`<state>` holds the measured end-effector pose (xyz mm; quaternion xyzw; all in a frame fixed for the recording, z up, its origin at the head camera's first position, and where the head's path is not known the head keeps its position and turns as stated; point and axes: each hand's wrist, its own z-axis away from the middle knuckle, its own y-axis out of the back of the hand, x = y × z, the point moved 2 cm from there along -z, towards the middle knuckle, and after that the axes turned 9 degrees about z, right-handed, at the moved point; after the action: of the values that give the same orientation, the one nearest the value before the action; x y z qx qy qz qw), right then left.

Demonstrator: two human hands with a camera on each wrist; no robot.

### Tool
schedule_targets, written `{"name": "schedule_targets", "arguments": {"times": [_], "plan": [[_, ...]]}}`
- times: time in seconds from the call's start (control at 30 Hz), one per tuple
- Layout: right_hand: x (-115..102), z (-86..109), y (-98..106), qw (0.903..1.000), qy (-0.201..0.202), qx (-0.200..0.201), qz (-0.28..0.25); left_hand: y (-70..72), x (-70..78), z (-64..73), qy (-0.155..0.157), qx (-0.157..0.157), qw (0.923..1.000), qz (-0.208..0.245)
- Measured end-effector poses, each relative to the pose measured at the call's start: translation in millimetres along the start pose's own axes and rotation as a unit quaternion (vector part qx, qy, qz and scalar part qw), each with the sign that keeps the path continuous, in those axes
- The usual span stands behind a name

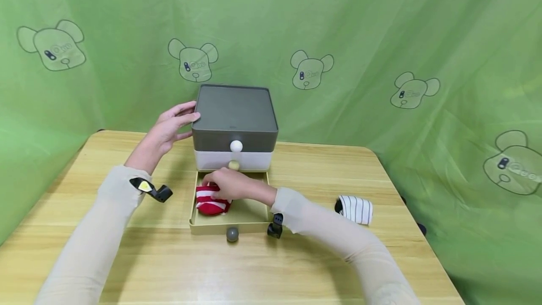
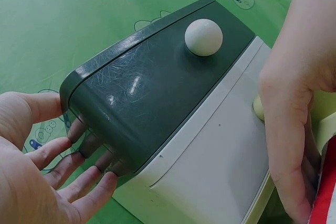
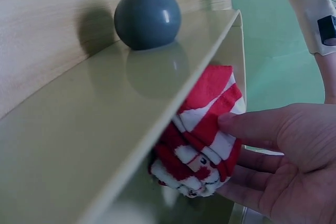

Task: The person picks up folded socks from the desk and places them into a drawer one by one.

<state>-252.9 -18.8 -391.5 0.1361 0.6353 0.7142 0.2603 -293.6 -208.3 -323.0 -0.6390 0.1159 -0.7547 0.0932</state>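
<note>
A three-tier drawer unit (image 1: 236, 107) stands on the table, dark grey on top, white in the middle and beige below. Its bottom drawer (image 1: 250, 215) is pulled out. Inside the drawer's left part lies a folded red-and-white striped sock (image 1: 210, 206), with a small face pattern visible in the right wrist view. My right hand (image 1: 230, 185) reaches into the drawer and pinches this sock (image 3: 205, 135), thumb on the near face and fingers behind. My left hand (image 1: 167, 128) rests against the left side of the dark top tier (image 2: 152, 93), its fingers spread and fairly straight.
A rolled white sock with dark stripes (image 1: 356, 209) lies on the wooden table (image 1: 322, 267) to the right. Round knobs stick out from the drawer fronts, including a grey knob (image 1: 232, 235) on the pulled-out one. Behind the table hangs a green curtain (image 1: 254, 22).
</note>
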Motion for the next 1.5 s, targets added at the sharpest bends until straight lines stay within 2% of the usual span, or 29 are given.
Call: {"name": "schedule_targets", "arguments": {"times": [0.27, 0.43, 0.57, 0.73, 0.9, 1.1, 1.37, 1.5], "plan": [[-3.0, 5.0, 8.4, 0.9999, 0.009, 0.012, 0.009, 0.3, -0.6, 0.6, 0.000, -0.002, 1.0000, -0.001], [-6.3, 14.7, 18.4, 0.9997, 0.023, 0.012, 0.003, 1.2, -1.8, 0.8, 0.002, -0.002, 1.0000, -0.003], [-4.3, 28.9, 30.4, 0.9988, 0.041, 0.017, -0.017, 1.2, -2.3, 0.9, 0.001, 0.000, 1.0000, 0.000], [7.7, 58.3, 50.8, 0.9978, 0.044, 0.014, -0.048, 1.2, -2.6, 1.0, 0.001, -0.001, 1.0000, -0.004], [36.6, 94.0, 67.9, 0.9984, 0.017, 0.016, -0.052, 1.2, -1.4, 1.0, -0.001, -0.003, 1.0000, -0.003], [79.6, 140.5, 76.4, 0.9977, -0.021, -0.003, -0.064, 1.6, -0.4, 1.9, 0.001, -0.001, 0.9999, 0.011], [138.8, 199.4, 69.1, 0.9919, -0.077, -0.026, -0.098, 0.5, 0.5, 2.1, 0.000, -0.001, 1.0000, 0.005], [163.6, 226.3, 59.5, 0.9859, -0.106, -0.054, -0.117, -0.5, 0.8, 1.7, -0.001, -0.002, 1.0000, -0.001]]}}
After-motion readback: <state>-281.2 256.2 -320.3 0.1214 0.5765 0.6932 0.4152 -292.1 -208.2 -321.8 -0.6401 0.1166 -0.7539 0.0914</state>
